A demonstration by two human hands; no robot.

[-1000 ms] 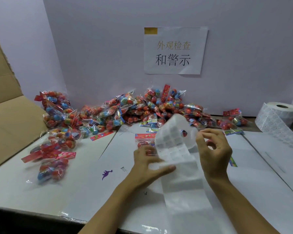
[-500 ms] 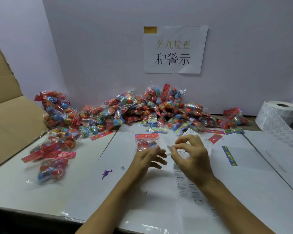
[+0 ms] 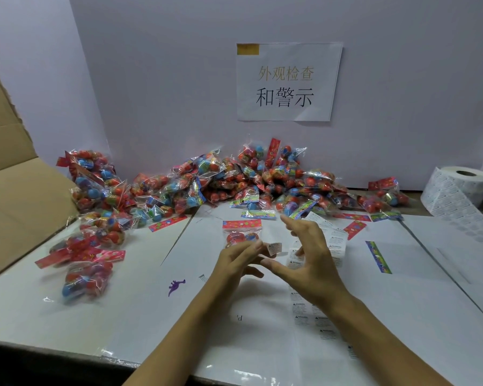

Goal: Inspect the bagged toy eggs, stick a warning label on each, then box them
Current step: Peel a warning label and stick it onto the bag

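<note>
Left hand (image 3: 236,263) holds one small white warning label (image 3: 273,248) at its fingertips, fingers extended rather than curled; whether the label is pinched or merely stuck to a fingertip cannot be told. Right hand (image 3: 308,256) is spread open above the table, fingers apart, gripping nothing, directly over the strip of labels (image 3: 304,307) lying flat on the white table surface (image 3: 123,316). A single bag of toy eggs (image 3: 241,232) with a red header card lies just beyond the left fingertips, apart from the label. The main heap of bagged eggs (image 3: 234,182) sits along the back wall; further bags (image 3: 87,263) lie at left, near the brown cardboard box (image 3: 14,196). A label roll (image 3: 460,190) stands at far right. A printed sign (image 3: 287,82) is fixed to the wall.
</note>
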